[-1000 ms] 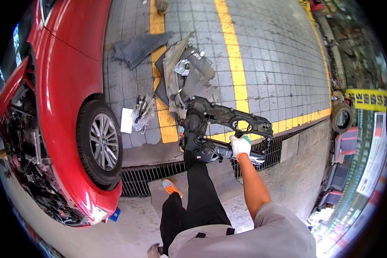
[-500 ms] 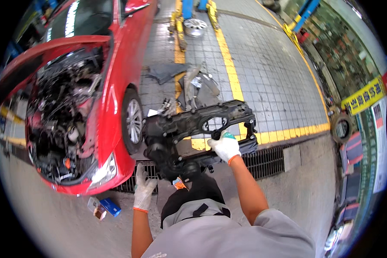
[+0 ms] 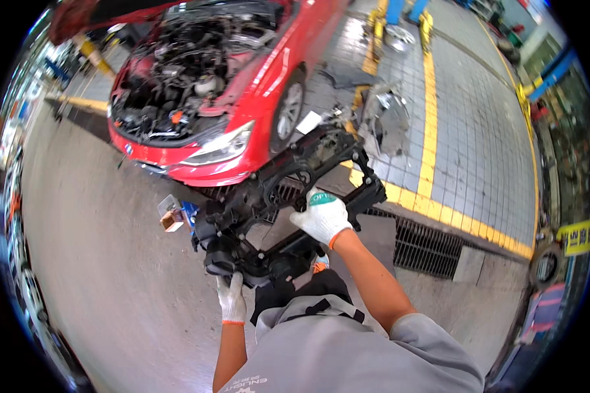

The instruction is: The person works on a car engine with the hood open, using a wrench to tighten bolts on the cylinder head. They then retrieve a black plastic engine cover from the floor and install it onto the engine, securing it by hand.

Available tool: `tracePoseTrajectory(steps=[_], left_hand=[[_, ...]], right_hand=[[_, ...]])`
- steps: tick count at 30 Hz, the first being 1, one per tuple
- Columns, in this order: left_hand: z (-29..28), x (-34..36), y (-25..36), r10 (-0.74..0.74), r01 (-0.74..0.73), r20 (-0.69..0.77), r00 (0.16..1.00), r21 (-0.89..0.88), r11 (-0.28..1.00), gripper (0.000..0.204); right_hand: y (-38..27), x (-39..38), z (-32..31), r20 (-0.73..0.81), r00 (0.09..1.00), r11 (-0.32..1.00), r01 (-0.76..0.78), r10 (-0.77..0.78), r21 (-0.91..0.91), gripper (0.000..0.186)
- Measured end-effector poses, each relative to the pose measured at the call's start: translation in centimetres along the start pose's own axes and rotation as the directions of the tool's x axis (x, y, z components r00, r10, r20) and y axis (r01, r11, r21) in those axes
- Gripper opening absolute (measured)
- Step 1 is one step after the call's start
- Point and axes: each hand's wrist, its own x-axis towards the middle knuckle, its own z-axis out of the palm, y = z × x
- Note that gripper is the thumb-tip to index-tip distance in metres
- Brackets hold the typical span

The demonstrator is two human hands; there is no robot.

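My right hand [image 3: 321, 216], in a white glove with a green print, is closed on the middle of a large black plastic engine part [image 3: 282, 255], a long cast frame with bolts and openings, held at a slant in front of me. My left hand [image 3: 231, 298], gloved in white, holds the part from below at its lower left end, its fingertips partly hidden by it. Beyond the part stands a red car [image 3: 255, 157] with its hood up and its engine bay [image 3: 190, 72] exposed.
A small open box [image 3: 170, 216] lies on the concrete floor at the left. Dark mats and panels [image 3: 387, 124] lie on the tiled bay by the front wheel [image 3: 287, 108]. A drain grate [image 3: 426, 245] crosses the floor. A blue lift post [image 3: 550, 72] and a tire [image 3: 545, 265] stand at the right.
My view has swung left toward the car's front. The black part has tilted, its left end coming nearer. My left hand has moved from free beside the part to holding that end.
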Motion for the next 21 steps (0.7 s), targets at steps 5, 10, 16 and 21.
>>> tracePoseTrajectory(steps=[5,10,16,21], left_hand=[[-11.5,-5.9,-3.2,0.053,-0.080,-0.183,0.982,-0.144,0.986,0.043],[-24.7,-7.5,-7.6,0.074,-0.182,-0.283,0.956,-0.378,0.908,0.054],[-41.3,-5.5,-11.2,-0.005,-0.224,-0.429,0.903,-0.482,0.847,0.052],[-53.5,4.6,-13.7,0.019,-0.328,-0.493,0.870,-0.549,0.769,0.056]], right_hand=[[-9.2,-4.5,7.5,0.103,0.984,0.982,0.157,-0.147,-0.101,0.055],[-21.3,-6.7,18.9,0.197,0.912,0.861,0.406,-0.360,-0.307,0.052],[-37.2,-7.7,34.5,0.293,0.809,0.716,0.588,-0.510,-0.376,0.050],[-49.1,-2.6,46.9,0.332,0.767,0.664,0.642,-0.549,-0.384,0.052]])
